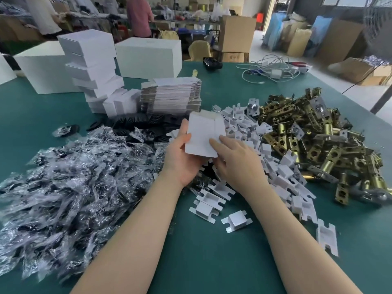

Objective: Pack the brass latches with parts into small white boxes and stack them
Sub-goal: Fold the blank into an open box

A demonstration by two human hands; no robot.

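A small white box [203, 132] is held above the middle of the green table [212, 262]. My left hand [182, 158] holds it from the left and below, thumb on its face. My right hand [237, 160] grips its lower right edge with fingertips on the front. A heap of brass latches [318, 141] lies at the right. White folded card inserts [244, 132] spread between the latches and my hands. Clear bags of dark parts [70, 183] are heaped at the left. A stack of flat unfolded boxes [171, 94] and a leaning stack of packed white boxes [95, 71] stand behind.
Large white cartons [148, 56] stand at the table's back. White cables and a charger [273, 71] lie at the far right. Black flat parts [135, 122] sit under the flat boxes. Other people work at tables in the background, with cardboard cartons [237, 32] beyond.
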